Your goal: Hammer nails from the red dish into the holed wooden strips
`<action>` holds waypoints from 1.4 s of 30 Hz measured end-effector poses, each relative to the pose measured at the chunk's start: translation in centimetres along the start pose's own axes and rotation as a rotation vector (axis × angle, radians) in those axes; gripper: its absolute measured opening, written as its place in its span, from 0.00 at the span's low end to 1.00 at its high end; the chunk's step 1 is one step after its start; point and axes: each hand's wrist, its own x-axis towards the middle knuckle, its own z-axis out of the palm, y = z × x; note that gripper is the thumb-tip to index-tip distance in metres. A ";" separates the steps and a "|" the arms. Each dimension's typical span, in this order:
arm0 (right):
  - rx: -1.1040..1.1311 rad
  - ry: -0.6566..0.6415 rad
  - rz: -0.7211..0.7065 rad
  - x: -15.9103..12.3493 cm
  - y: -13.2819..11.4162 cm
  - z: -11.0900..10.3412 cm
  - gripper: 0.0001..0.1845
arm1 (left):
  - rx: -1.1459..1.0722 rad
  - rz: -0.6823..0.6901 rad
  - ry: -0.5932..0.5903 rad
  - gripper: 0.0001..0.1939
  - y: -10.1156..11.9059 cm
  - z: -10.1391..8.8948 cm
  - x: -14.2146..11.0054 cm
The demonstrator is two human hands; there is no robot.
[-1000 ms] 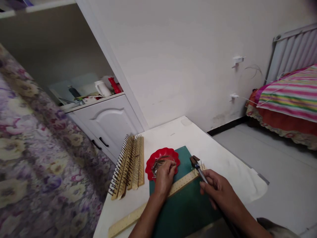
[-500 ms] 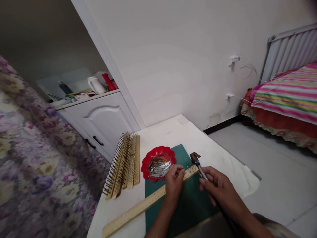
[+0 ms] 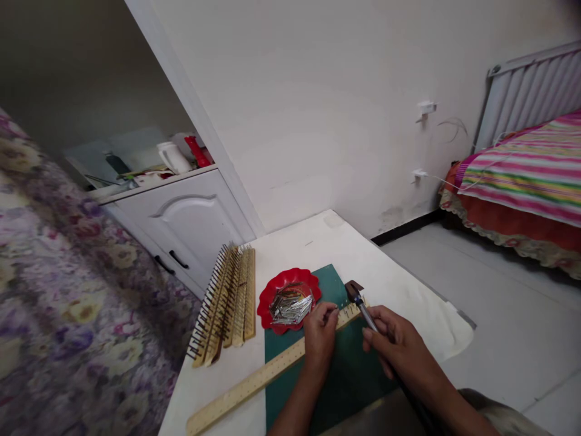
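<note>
My right hand (image 3: 399, 342) grips a hammer (image 3: 367, 313) by its shaft, with the head raised over the far end of a wooden strip (image 3: 254, 383). The strip has rows of small holes, and several nails stand in it near the hammer head. My left hand (image 3: 321, 330) rests at the strip with thumb and forefinger pinched on what looks like a nail, mostly hidden by the fingers. Beneath the strip lies a green mat (image 3: 285, 412). Just left of my left hand sits a red scalloped bowl (image 3: 267, 290) holding loose nails.
Several wooden strips studded with upright nails (image 3: 229, 297) lie side by side on the left of the white table (image 3: 290, 245). Behind it are a white cabinet (image 3: 195, 212) and the wall. A floral curtain (image 3: 91, 303) hangs at left; a bed (image 3: 521, 175) stands at right.
The hammer head has shifted slightly left toward my left hand. My left hand keeps its pinch at the same spot on the strip. The camera view has moved a little.
</note>
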 end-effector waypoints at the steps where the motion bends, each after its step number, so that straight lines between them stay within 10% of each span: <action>1: -0.003 0.000 0.000 0.0 0.1 0.0 0.10 | 0.008 0.003 -0.002 0.09 0.0 0.0 0.0; 42: -0.042 -0.083 0.010 0.9 0.9 1.9 0.10 | 0.114 -0.006 -0.033 0.07 0.1 -0.2 -0.3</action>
